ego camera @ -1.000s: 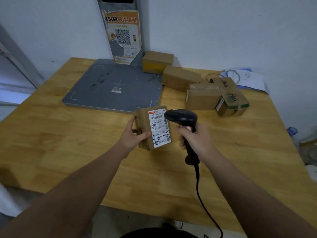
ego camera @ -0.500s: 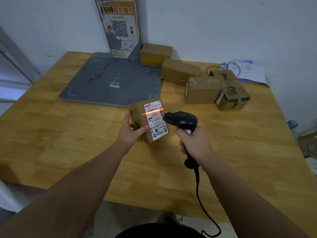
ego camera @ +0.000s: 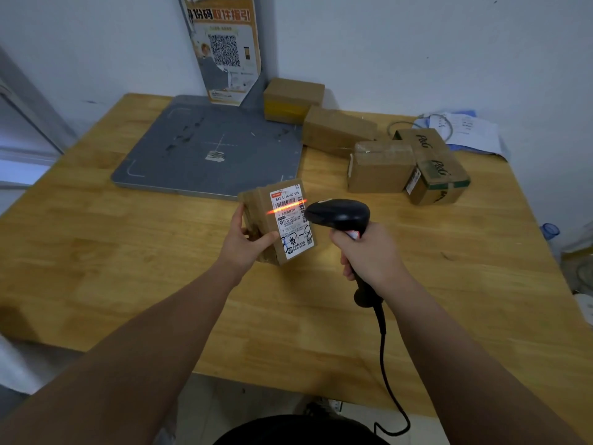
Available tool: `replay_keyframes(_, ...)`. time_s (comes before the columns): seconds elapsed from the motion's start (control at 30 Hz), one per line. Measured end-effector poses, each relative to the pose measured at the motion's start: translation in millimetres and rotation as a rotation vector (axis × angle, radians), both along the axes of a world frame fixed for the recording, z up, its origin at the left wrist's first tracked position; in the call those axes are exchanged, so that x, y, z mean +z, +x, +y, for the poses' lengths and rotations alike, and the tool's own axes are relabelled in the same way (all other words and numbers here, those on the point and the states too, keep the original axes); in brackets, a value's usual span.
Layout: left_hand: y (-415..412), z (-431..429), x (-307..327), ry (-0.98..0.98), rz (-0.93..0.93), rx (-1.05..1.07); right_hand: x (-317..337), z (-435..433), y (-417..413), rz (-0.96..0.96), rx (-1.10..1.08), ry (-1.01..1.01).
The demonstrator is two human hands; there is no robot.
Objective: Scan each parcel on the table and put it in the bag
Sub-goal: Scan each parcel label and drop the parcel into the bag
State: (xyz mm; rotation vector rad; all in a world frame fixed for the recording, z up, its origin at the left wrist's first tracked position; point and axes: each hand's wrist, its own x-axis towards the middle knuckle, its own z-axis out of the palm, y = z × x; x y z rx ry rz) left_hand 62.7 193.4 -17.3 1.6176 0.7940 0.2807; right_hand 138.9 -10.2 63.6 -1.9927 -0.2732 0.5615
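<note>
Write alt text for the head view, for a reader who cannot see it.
A left hand holds a labelled parcel over a wooden table while the right hand aims a black corded scanner, its red line crossing the label's barcode. Four more parcels lie behind, beside a grey pad.

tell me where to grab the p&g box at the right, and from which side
Likely its near end, from the front right. The P&G box lies flat with that end toward you and free, while its left long side appears to sit against the plain brown box, leaving no gap to reach into.
</note>
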Motion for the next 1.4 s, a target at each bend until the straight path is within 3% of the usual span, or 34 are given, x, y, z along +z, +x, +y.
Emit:
replay_keyframes(0.67, 2, -1, -2, 0.009, 0.016, 0.021, 1, -5, 4, -0.056, -0.041, 0.035)
replay_keyframes(0.93, -1, -1, -8, -0.104, 0.026, 0.07, -26, -14, -16, -0.05, -0.085, 0.076)
replay_keyframes(1.27, -14, 3, -2, -0.096, 0.031, 0.134, -25, 3, -14, -0.003, 0.048, 0.153)
replay_keyframes(1.4, -41, 14, 5, -0.117, 0.031, 0.236, -25, 28, -25, 0.101, 0.16, 0.236)
